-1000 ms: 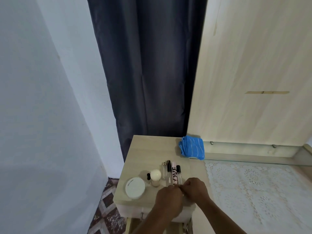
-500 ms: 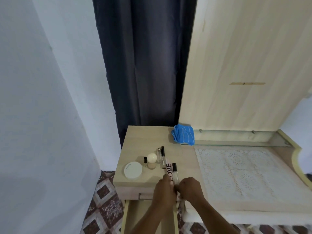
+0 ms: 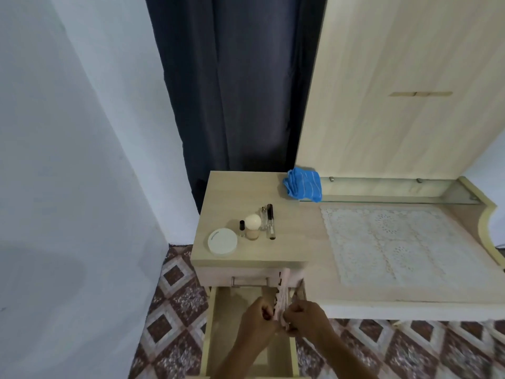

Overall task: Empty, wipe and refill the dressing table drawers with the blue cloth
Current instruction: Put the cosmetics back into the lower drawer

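Standing over the dressing table [image 3: 232,192], I have the open drawer [image 3: 211,324] pulled out toward me beneath the closed top drawer [image 3: 218,277]. Where my arms do not cover it, its floor shows only wood. The lace mat [image 3: 396,242] covers the wide part of the top to my right.

The blue cloth [image 3: 303,184] lies bunched at the back of the cabinet top, against the upright panel and well apart from my hands. I judge it soft, light and floppy, so a fistful of any fold should lift it.

Nearer the front edge sit the round white compact [image 3: 222,241], the cream-capped bottle [image 3: 252,227], 2 slim vials [image 3: 270,221] lying side by side, and 1 small black-capped vial [image 3: 242,227].

The pink tube [image 3: 284,291] is above the open drawer, tilted with its far end up near the top drawer's front. It looks stiff, light and slick, possibly glass, so I would hold it across the barrel, not by the cap. A second slim thing beside it is too blurred to name.

My left hand [image 3: 258,321] and right hand [image 3: 307,321] meet over the drawer. The fingers of both are curled and pinch the tube's near end between them, with my forearms coming in from the bottom edge.
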The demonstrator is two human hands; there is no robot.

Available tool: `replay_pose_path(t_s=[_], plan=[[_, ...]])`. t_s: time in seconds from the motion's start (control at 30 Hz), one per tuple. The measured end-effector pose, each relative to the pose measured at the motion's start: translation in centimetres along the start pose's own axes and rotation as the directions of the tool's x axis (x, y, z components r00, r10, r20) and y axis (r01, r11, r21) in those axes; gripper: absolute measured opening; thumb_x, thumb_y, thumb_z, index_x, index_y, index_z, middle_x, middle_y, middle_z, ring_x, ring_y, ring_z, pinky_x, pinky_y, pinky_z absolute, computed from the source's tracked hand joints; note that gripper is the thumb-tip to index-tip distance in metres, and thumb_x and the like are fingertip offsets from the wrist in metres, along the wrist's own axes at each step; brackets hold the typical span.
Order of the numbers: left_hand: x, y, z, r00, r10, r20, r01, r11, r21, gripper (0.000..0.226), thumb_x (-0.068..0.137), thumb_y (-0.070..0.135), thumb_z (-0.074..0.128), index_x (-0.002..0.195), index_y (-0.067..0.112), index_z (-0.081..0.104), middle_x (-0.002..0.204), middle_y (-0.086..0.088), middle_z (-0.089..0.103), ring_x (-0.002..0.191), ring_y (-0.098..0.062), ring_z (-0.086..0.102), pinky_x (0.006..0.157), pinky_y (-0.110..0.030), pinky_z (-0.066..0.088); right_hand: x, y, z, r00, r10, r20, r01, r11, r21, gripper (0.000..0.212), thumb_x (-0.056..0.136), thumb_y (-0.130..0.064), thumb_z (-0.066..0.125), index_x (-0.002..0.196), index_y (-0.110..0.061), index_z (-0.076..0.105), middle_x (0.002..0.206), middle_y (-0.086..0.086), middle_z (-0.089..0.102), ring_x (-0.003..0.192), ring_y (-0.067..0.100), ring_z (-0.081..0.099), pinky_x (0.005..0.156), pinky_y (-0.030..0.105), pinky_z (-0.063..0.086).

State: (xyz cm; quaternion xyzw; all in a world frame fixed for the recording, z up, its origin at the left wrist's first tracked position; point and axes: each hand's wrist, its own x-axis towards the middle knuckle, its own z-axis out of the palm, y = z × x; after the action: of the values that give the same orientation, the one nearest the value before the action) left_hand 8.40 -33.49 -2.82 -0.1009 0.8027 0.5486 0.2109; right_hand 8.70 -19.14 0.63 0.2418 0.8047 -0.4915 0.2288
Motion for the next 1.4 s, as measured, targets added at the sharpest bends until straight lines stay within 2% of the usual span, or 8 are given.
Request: replay_pose_path(t_s=[0.2,0.3,0.5,0.67,0.83,1.07,1.27,1.4], plan=[[0.1,-4.5,-0.4,0.961,-0.246,0.124,0.226,0.962,0.155,0.047,0.062,0.018,0.076,0.104,0.026,0.054,0.090,-0.004,0.069,0.082,-0.020,0.068,0.060,-0.030,0.058,1.4,2.8,3.5,0.991,0.137,0.008,-0.132,0.969,-0.211,0.024,0.076,-0.017,0.069,0.059,-0.014,0.051,0.061,0.003,0.056,0.056,0.015,0.059,0.060,0.027,0.056],[1.4,-6.3,-0.4,0.933,-0.344,0.105,0.302,0.908,0.291,0.018,0.064,0.018,0.072,0.074,0.021,0.057,0.090,-0.006,0.068,0.086,-0.023,0.069,0.073,-0.034,0.059,2.7,2.9,5.0,0.988,0.152,0.020,-0.132,0.911,-0.390,0.015,0.075,-0.026,0.063,0.066,-0.015,0.059,0.069,-0.001,0.065,0.063,0.013,0.063,0.058,0.023,0.050],[3.5,-9.3,0.4,0.868,-0.495,0.045,0.472,0.850,0.233,0.031,0.075,0.010,0.072,0.104,0.012,0.061,0.096,-0.003,0.066,0.086,-0.017,0.066,0.076,-0.034,0.060,5.1,4.6,8.9,0.991,0.115,0.064,-0.069,0.864,-0.499,0.023,0.083,-0.029,0.062,0.099,-0.013,0.064,0.085,-0.003,0.059,0.077,0.009,0.058,0.054,0.014,0.042],[5.3,-11.3,1.0,0.862,-0.505,0.041,0.464,0.819,0.337,0.017,0.080,0.018,0.071,0.084,0.018,0.055,0.085,-0.002,0.065,0.079,-0.016,0.065,0.072,-0.030,0.059,6.8,6.4,10.9,0.974,0.208,0.093,-0.129,0.840,-0.527,0.030,0.084,-0.028,0.064,0.105,-0.007,0.064,0.092,0.002,0.063,0.095,0.017,0.066,0.074,0.021,0.049],[6.3,-13.4,2.1,0.884,-0.466,0.031,0.388,0.770,0.507,0.033,0.084,0.029,0.069,0.112,0.015,0.057,0.109,-0.002,0.065,0.095,-0.014,0.060,0.079,-0.021,0.046,8.0,8.0,12.0,0.959,0.273,0.071,-0.192,0.816,-0.545,0.024,0.087,-0.028,0.065,0.102,-0.009,0.064,0.104,0.005,0.069,0.096,0.017,0.067,0.081,0.023,0.055],[7.1,-13.9,3.3,0.887,-0.448,0.114,0.299,0.744,0.598,0.033,0.095,0.034,0.051,0.114,0.008,0.060,0.117,-0.011,0.065,0.108,-0.027,0.060,0.091,-0.030,0.046,8.4,8.5,12.5,0.956,0.282,0.078,-0.187,0.792,-0.581,0.024,0.098,-0.019,0.045,0.106,-0.007,0.065,0.107,0.008,0.070,0.100,0.022,0.067,0.079,0.025,0.051],[7.5,-13.3,3.4,0.908,-0.374,0.191,0.185,0.765,0.617,0.031,0.092,0.032,0.056,0.115,0.011,0.059,0.117,-0.006,0.064,0.104,-0.023,0.062,0.084,-0.025,0.044,8.4,7.9,11.8,0.938,0.326,0.117,-0.194,0.774,-0.603,0.024,0.097,-0.015,0.044,0.111,-0.006,0.062,0.111,0.010,0.068,0.102,0.024,0.065,0.080,0.026,0.051],[7.1,-12.9,3.7,0.897,-0.324,0.302,0.067,0.773,0.630,0.034,0.097,0.025,0.049,0.127,0.011,0.055,0.128,-0.007,0.061,0.115,-0.023,0.057,0.097,-0.025,0.040,8.3,6.6,10.5,0.938,0.290,0.189,-0.110,0.768,-0.631,0.033,0.100,-0.017,0.038,0.123,0.000,0.053,0.123,0.014,0.061,0.114,0.026,0.059,0.091,0.029,0.048]])
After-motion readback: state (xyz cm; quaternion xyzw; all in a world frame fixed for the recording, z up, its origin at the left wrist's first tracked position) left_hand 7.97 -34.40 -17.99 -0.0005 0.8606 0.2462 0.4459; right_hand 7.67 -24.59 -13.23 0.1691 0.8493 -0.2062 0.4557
